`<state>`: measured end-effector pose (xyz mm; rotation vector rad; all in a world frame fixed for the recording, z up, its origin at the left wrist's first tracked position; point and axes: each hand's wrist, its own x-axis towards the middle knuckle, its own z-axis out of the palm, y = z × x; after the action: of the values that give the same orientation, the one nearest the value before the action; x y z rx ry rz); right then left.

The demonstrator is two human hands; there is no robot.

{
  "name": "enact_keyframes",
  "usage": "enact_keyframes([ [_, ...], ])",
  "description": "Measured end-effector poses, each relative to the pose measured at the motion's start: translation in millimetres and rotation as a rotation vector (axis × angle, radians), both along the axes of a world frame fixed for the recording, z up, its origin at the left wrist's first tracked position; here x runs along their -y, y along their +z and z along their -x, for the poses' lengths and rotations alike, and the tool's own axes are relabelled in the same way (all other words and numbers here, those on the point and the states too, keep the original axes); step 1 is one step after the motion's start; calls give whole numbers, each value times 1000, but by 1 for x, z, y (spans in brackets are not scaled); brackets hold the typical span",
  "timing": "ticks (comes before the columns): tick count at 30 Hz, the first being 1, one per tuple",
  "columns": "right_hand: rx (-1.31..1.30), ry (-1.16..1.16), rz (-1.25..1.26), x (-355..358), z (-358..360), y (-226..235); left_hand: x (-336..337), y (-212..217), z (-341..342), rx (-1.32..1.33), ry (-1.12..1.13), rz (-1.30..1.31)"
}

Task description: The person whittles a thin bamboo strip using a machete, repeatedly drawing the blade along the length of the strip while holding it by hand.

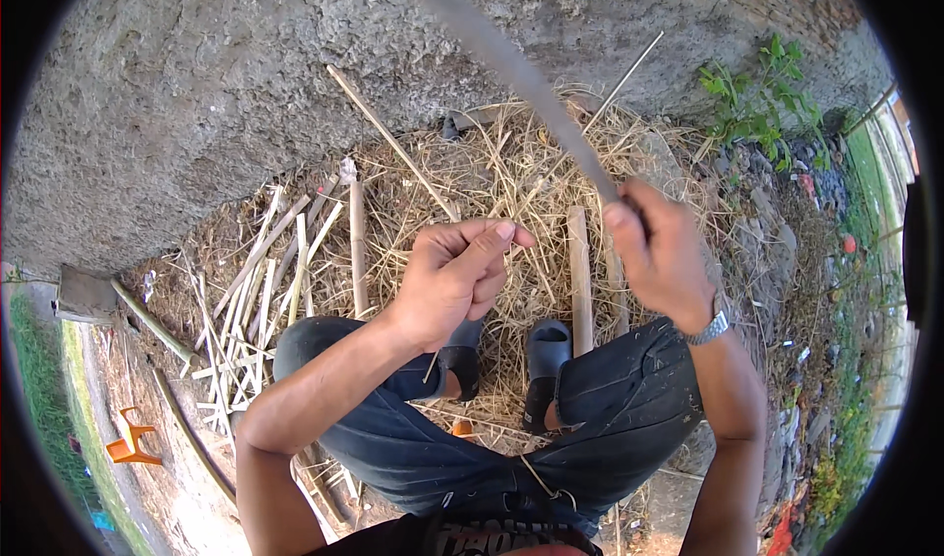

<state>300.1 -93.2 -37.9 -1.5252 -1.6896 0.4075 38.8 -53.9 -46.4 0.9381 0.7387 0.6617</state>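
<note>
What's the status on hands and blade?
Left hand pinching thin bamboo sliver. Right hand gripping long blade, raised. Split bamboo between feet.

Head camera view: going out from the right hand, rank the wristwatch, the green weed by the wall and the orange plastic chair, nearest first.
From the right hand, which grips a long blade:
1. Wristwatch, on that same wrist, just below the hand.
2. Green weed, up and to the right, at the wall's foot.
3. Orange plastic chair, far across at lower left.

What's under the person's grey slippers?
Dry yellow straw lies under the grey rubber slippers, with split bamboo slats beside them. The ground beneath the straw is covered and cannot be seen.
</note>
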Motion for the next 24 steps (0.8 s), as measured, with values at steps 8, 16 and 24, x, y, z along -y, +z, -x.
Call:
enact_keyframes([
  [8,143,-162,8,-32,-52,-28,6,5,17,-27,-49,161],
  [16,-372,-466,209,-33,-104,-34,-2,3,33,18,-79,250],
  [24,-543,-288,147,-24,-88,-31,-2,5,18,73,-117,313],
])
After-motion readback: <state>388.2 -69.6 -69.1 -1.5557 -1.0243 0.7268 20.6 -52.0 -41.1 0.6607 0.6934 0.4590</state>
